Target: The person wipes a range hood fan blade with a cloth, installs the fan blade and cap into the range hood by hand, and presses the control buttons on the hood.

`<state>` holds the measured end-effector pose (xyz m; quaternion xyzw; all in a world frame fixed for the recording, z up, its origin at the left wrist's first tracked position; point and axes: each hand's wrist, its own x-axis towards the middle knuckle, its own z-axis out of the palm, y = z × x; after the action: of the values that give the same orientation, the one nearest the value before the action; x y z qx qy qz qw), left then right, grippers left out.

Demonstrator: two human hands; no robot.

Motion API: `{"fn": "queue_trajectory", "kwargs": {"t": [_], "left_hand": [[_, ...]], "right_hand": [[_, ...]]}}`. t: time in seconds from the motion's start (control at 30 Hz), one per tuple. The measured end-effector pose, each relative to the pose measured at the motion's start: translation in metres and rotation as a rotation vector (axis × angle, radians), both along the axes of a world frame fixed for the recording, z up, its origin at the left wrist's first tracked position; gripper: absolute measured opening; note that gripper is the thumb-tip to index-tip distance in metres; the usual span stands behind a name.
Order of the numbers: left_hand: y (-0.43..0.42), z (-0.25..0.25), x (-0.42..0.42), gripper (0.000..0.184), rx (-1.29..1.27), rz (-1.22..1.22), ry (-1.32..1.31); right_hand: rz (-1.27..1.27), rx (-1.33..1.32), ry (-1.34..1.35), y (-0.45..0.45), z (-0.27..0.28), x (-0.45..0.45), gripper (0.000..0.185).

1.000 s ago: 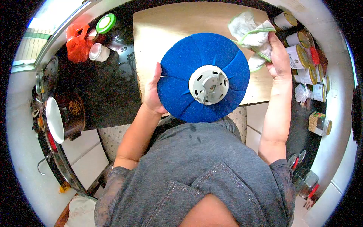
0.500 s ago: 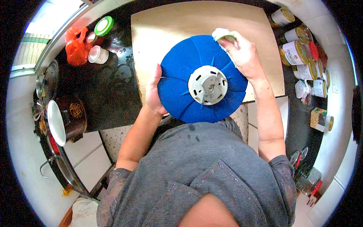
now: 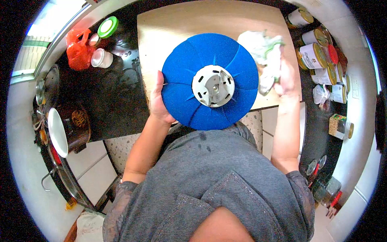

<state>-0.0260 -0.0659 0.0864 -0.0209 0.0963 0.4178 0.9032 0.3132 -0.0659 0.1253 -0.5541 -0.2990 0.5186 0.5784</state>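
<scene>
The left hand [image 3: 160, 105] clamps the edge of the blue disc [image 3: 177, 64], likely steadying it, while the right hand [image 3: 287, 80] grips a loosely bunched cloth [image 3: 258, 46] beside it.

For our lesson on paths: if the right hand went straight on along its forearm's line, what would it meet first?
Beyond the board, probably the farthest can; the hand is blurred and its height unclear.

The window [image 3: 44, 44] glares, the edges curve fisheye-like, and the right hand [image 3: 287, 78] blurs.
</scene>
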Motion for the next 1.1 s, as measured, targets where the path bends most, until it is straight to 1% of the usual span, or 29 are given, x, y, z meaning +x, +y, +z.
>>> {"fn": "queue_trajectory", "kwargs": {"t": [0.03,0.07,0.1,0.13,0.2,0.23,0.27,0.33,0.37,0.4,0.47,0.5,0.57,0.63,0.67,0.7,0.73,0.8,0.87,0.9,0.93,1.0,1.07,1.1], "left_hand": [[-0.001,0.003,0.004,0.08,-0.001,-0.003,-0.003],[-0.003,0.008,0.008,0.084,0.037,0.007,0.176],[-0.004,0.01,0.011,0.088,0.078,0.013,0.352],[-0.004,0.005,0.008,0.088,0.082,0.001,0.343],[-0.001,-0.011,0.001,0.087,-0.082,-0.057,-0.221],[-0.003,-0.004,0.003,0.086,-0.01,-0.028,0.047],[-0.004,-0.003,0.004,0.085,-0.073,-0.042,-0.245],[-0.003,-0.002,0.004,0.084,-0.006,-0.029,-0.209],[-0.003,-0.001,0.003,0.083,0.045,0.008,-0.108],[-0.002,0.0,0.003,0.081,0.077,0.03,-0.12],[-0.001,0.002,-0.001,0.08,0.119,0.04,-0.007],[0.0,0.003,-0.004,0.08,0.125,0.036,-0.006],[0.001,0.004,-0.007,0.079,0.141,0.093,0.139],[0.002,0.008,-0.009,0.078,0.158,0.125,0.126],[0.003,0.01,-0.012,0.078,0.168,0.163,0.116],[0.006,0.013,-0.017,0.078,0.166,0.184,0.113],[0.01,0.019,-0.017,0.078,0.185,0.195,0.015],[0.02,0.021,-0.025,0.076,0.224,0.261,0.063],[0.03,0.025,-0.028,0.075,0.233,0.319,0.091],[0.033,0.03,-0.023,0.073,0.218,0.372,0.234],[0.035,0.034,-0.02,0.074,0.198,0.407,0.313],[0.038,0.038,-0.012,0.068,0.296,0.292,0.027],[0.04,0.045,0.001,0.07,0.282,0.317,0.008],[0.043,0.047,0.008,0.071,0.283,0.323,0.008]], "right_hand": [[0.065,-0.01,-0.088,-0.005,-0.008,-0.009,0.044],[0.127,-0.015,-0.177,-0.011,-0.015,-0.018,0.04],[0.119,0.111,-0.328,-0.009,-0.012,-0.046,0.036],[0.108,0.236,-0.484,-0.007,-0.008,-0.059,0.033],[0.106,0.202,-0.446,-0.006,-0.016,-0.057,0.031],[0.105,0.143,-0.491,-0.006,-0.016,-0.055,0.03],[0.048,0.215,-0.527,-0.004,-0.016,-0.059,0.029],[0.08,0.126,-0.509,-0.003,-0.002,-0.058,0.03],[0.053,0.144,-0.5,0.002,-0.013,-0.054,0.037],[0.043,0.148,-0.505,0.004,-0.014,-0.05,0.037],[0.052,-0.03,-0.324,0.007,-0.015,-0.047,0.04],[0.047,-0.025,-0.322,0.009,-0.022,-0.045,0.04],[-0.072,-0.043,-0.039,0.012,-0.043,-0.036,0.041],[-0.273,-0.075,0.257,0.014,-0.024,-0.048,0.043],[-0.274,-0.071,0.256,0.012,-0.024,-0.046,0.043],[-0.213,-0.103,0.171,0.008,-0.026,-0.04,0.044],[-0.146,-0.133,0.089,0.005,-0.028,-0.035,0.048],[-0.045,-0.193,0.088,0.004,-0.038,-0.042,0.05],[0.186,0.139,-0.156,0.01,-0.065,-0.059,0.053],[0.33,0.008,-0.375,0.012,-0.073,-0.062,0.048],[0.501,0.011,-0.695,0.011,-0.043,-0.062,0.038],[0.295,0.064,-0.371,0.018,-0.026,-0.061,0.033],[0.029,0.199,-0.061,0.027,-0.049,-0.03,0.033],[0.045,0.201,-0.052,0.03,-0.037,-0.029,0.033]]}}
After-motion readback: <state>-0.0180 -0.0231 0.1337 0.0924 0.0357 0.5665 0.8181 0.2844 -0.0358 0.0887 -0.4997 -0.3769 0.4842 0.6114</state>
